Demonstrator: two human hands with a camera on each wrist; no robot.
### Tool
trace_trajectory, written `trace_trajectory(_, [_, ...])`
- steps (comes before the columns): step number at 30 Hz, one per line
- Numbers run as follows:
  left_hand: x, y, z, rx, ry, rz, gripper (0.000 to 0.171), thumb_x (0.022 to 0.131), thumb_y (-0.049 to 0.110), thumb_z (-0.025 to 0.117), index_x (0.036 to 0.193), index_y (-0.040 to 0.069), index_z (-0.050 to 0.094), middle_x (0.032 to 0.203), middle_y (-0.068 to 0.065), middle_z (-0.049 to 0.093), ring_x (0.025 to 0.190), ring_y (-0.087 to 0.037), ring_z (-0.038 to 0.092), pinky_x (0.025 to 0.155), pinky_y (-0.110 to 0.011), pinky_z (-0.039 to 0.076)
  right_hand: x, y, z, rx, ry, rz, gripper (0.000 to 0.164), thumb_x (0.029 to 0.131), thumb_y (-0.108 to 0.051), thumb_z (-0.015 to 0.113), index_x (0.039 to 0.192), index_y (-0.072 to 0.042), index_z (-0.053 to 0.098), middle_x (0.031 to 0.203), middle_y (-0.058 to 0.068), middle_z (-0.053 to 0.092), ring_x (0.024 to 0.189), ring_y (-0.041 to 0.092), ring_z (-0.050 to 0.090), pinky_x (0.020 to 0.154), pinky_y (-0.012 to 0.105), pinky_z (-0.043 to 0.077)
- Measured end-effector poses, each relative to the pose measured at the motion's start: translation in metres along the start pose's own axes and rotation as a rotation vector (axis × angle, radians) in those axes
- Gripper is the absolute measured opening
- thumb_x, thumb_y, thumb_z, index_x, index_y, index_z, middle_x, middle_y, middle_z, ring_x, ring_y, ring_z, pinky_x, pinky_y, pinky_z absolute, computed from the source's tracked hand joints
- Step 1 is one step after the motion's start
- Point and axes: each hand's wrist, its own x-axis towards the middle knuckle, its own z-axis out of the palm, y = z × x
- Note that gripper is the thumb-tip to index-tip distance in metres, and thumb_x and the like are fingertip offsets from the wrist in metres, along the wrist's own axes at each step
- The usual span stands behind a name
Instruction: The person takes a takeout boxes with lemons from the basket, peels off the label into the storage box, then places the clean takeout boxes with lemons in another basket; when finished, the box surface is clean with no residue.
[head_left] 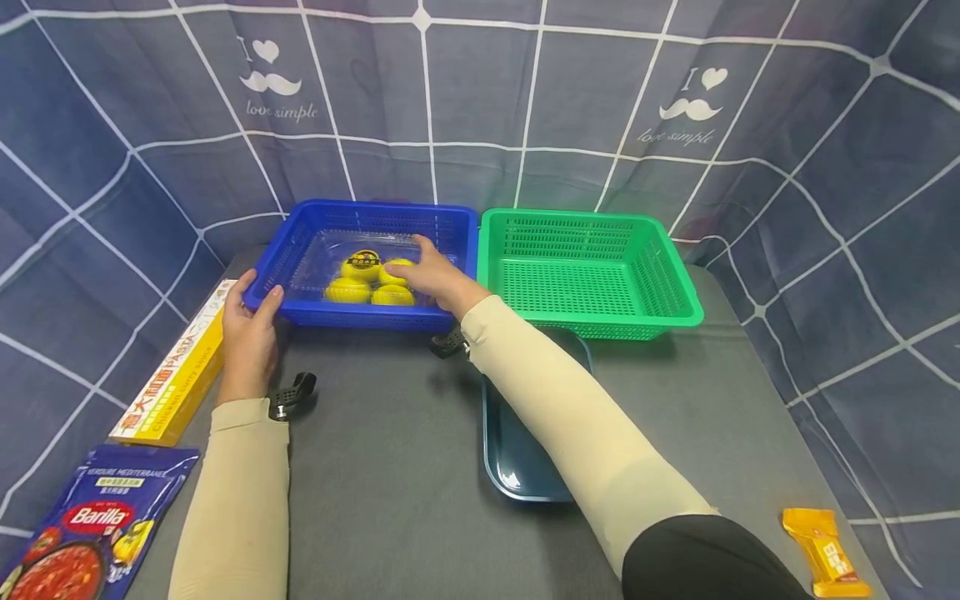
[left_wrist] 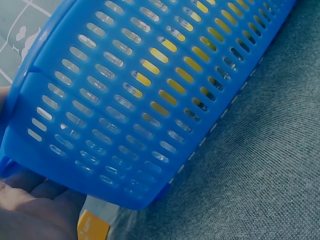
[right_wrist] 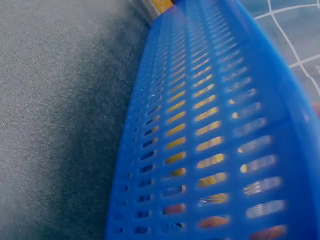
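Observation:
A clear plastic box (head_left: 307, 265) of yellow round fruits (head_left: 348, 291) with a black label on top sits inside the blue basket (head_left: 337, 319). My right hand (head_left: 438, 275) reaches over the basket's front rim and holds the box by its right side, thumb over the fruits. Through the slots in the right wrist view, parts of fingers (right_wrist: 214, 221) show inside the basket. At the basket's front left corner, my left hand (head_left: 249, 342) grips the rim, thumb on top. The left wrist view shows that hand's fingers (left_wrist: 47, 192) under the corner.
A green basket (head_left: 585, 321) stands right of the blue one. A dark tray (head_left: 517, 450) lies partly under my right forearm. On the left are a yellow pasta box (head_left: 176, 375) and a blue Barilla pouch (head_left: 101, 517). An orange packet (head_left: 825, 552) lies at the right front.

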Motion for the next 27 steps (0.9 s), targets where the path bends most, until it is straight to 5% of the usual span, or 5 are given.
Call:
trace_trajectory(4, [-0.0006,0.0001,-0.0002,-0.021,0.006,0.017,0.067,0.103,0.01,0.07,0.161,0.013,0.039,0.161,-0.016,0.039,0.144,-0.023,0.042,0.114,-0.023,0.037,0.0012,0.0013,0.0023,0.053,0.009,0.036,0.092,0.101,-0.034,0.074,0.17,-0.03,0.014,0.171,0.01,0.025,0.144,0.033,0.043,0.105,0.057,0.049])
trace_trajectory(14, [-0.0071,0.0057,0.0057,-0.049,-0.013,0.022,0.067,0.102,0.007,0.07,0.161,0.009,0.038,0.16,-0.02,0.04,0.144,-0.026,0.043,0.113,-0.023,0.039,0.0041,0.0062,-0.0019,0.178,-0.03,0.067,0.091,0.101,-0.015,0.073,0.17,-0.035,0.016,0.171,0.014,0.023,0.14,0.037,0.045,0.107,0.06,0.046])
trace_trajectory(21, [-0.0029,0.0029,0.0032,-0.01,-0.012,0.013,0.068,0.102,0.013,0.071,0.161,0.013,0.038,0.161,-0.017,0.039,0.143,-0.022,0.043,0.114,-0.024,0.037,0.005,0.0062,-0.0059,0.225,-0.09,0.055,0.089,0.102,-0.01,0.07,0.17,-0.036,0.019,0.17,0.016,0.022,0.123,0.032,0.056,0.101,0.053,0.052])
trace_trajectory(27, [-0.002,0.0008,-0.0007,0.034,-0.008,-0.005,0.069,0.103,0.019,0.071,0.163,0.018,0.037,0.163,-0.013,0.038,0.144,-0.02,0.042,0.115,-0.023,0.036,0.0049,0.006,-0.0049,0.293,-0.128,0.057,0.087,0.103,-0.005,0.067,0.17,-0.034,0.02,0.164,0.019,0.031,0.08,0.022,0.051,0.1,0.052,0.051])
